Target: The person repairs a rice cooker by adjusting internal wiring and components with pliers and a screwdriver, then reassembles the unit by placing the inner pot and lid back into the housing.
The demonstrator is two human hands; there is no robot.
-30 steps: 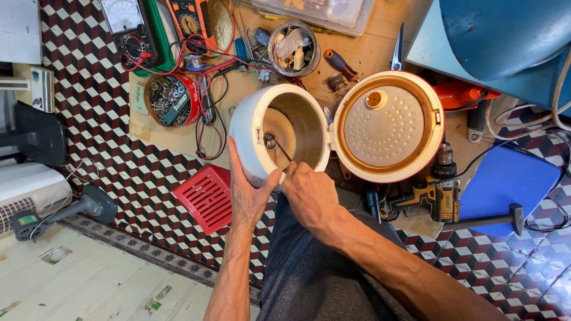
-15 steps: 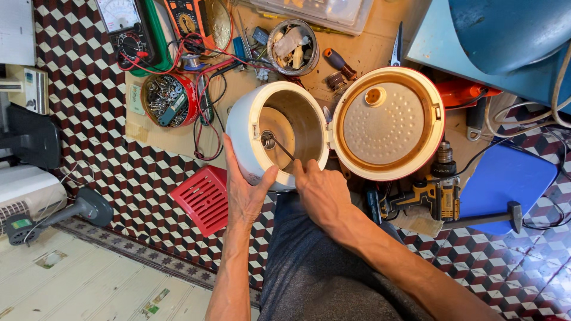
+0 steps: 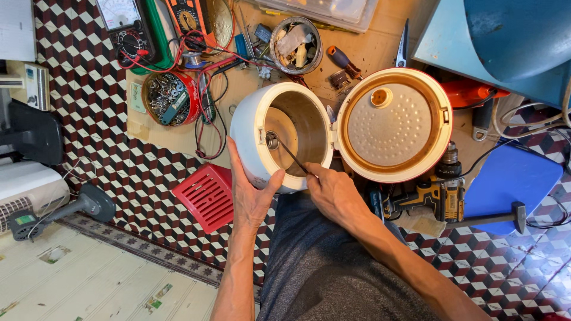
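A white rice cooker body (image 3: 250, 134) lies tilted on the floor mat, its open lid (image 3: 394, 123) swung out to the right. My left hand (image 3: 250, 193) cups the cooker's near outer wall. My right hand (image 3: 333, 193) grips a thin dark screwdriver (image 3: 290, 156) whose tip reaches into the pot to the round button at the centre of the heating plate (image 3: 272, 140).
A red tin of screws (image 3: 168, 98), two multimeters (image 3: 128, 27) with leads, a round tin of parts (image 3: 295, 37), a red grille (image 3: 206, 196), a yellow cordless drill (image 3: 437, 196), a blue stool (image 3: 508, 178), a hammer (image 3: 493, 219) and scissors (image 3: 403, 41) surround the cooker.
The cooker and both hands sit a little lower and further left in view; my right hand stays on the screwdriver inside the pot.
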